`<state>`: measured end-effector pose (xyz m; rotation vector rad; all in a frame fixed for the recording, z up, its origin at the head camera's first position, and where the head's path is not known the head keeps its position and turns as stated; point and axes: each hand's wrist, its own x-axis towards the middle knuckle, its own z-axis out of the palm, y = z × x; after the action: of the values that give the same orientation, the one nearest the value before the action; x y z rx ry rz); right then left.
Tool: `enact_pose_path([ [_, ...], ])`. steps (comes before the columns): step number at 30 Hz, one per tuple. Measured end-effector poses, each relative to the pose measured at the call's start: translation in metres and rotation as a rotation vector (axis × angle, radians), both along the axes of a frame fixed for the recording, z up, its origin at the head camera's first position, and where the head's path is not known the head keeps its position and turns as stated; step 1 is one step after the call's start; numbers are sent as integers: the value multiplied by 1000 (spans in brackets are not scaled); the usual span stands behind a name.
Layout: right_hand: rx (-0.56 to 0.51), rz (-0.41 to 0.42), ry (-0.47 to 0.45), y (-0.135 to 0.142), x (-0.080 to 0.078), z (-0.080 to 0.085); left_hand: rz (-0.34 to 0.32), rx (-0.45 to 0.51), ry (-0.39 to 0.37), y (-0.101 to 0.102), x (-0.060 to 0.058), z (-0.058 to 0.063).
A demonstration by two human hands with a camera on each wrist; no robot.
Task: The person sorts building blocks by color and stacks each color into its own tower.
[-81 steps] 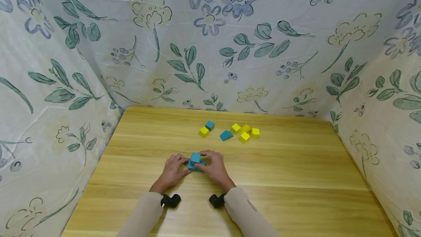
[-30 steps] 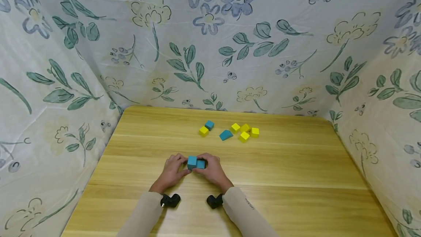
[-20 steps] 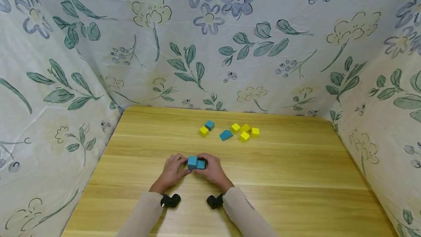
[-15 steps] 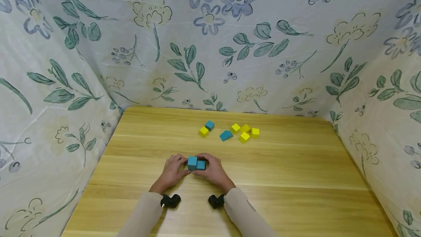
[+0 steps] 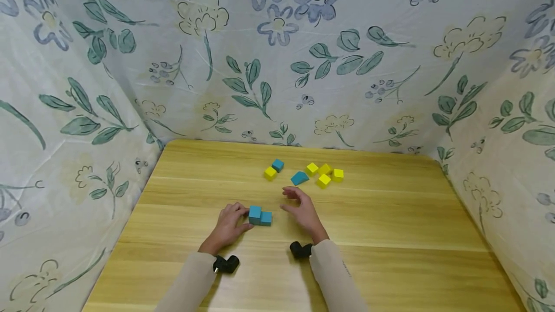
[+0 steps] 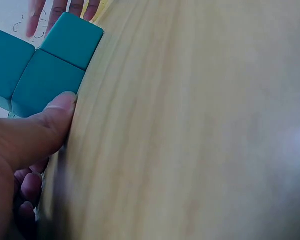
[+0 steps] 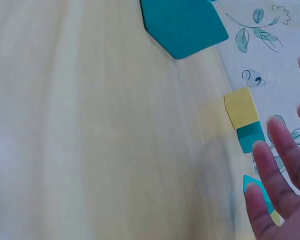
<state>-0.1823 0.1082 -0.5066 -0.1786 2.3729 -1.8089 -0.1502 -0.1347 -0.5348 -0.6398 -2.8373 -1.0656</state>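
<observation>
Blue blocks stand together on the table in front of me: one cube (image 5: 255, 212) is stacked on the left end, with a lower block (image 5: 266, 219) beside it on the right. My left hand (image 5: 229, 225) holds the stack's left side, thumb at the front and fingers behind. In the left wrist view, the left thumb (image 6: 55, 117) presses against the bottom blue block (image 6: 47, 82). My right hand (image 5: 303, 211) is apart from the blocks, fingers spread and holding nothing, nearest a blue wedge-shaped block (image 5: 299, 178).
Several yellow cubes (image 5: 323, 180) lie in a cluster to the right of the wedge. Further left, a yellow cube (image 5: 270, 173) touches a blue block (image 5: 278, 164). Floral cloth (image 5: 277, 85) hangs behind and at both sides of the wooden table (image 5: 390, 215).
The top blue cube was set over to the left end of the base. Since then my right hand has let go and moved right and away; my left hand has stayed.
</observation>
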Motion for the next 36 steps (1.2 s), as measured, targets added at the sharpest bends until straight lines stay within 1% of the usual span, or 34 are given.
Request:
enact_pose_path([
  [3, -3, -89, 24, -3, -11, 1, -1, -4, -3, 0, 0, 0],
  [5, -7, -135, 34, -6, -19, 1, 0, -5, -11, 0, 0, 0],
  [7, 3, -172, 51, -9, -28, 0, 1, -6, -21, 0, 0, 0],
  [10, 26, -206, 64, -12, -42, -4, 6, -11, -32, 0, 0, 1],
  [13, 23, -215, 58, -14, -53, -6, 6, -13, -33, 0, 1, 1],
  [15, 3, -218, 37, -15, -59, -7, 3, -15, -28, 0, 0, 0],
  [20, -39, -245, -23, -18, -71, -8, -1, -10, -25, 0, 0, -1],
  [24, -58, -265, -50, -20, -81, -13, 1, -4, -15, -1, 0, -1],
  [28, -66, -290, -43, -22, -86, -18, -4, -5, 1, 0, -1, -2],
  [30, -68, -291, -34, -23, -87, -19, -7, -1, -4, 0, -1, -1],
  [33, -69, -277, -34, -24, -89, -17, -3, -6, -13, -1, -1, 0],
  [36, -63, -267, -60, -25, -92, -15, 4, -15, -15, -2, -1, 0],
])
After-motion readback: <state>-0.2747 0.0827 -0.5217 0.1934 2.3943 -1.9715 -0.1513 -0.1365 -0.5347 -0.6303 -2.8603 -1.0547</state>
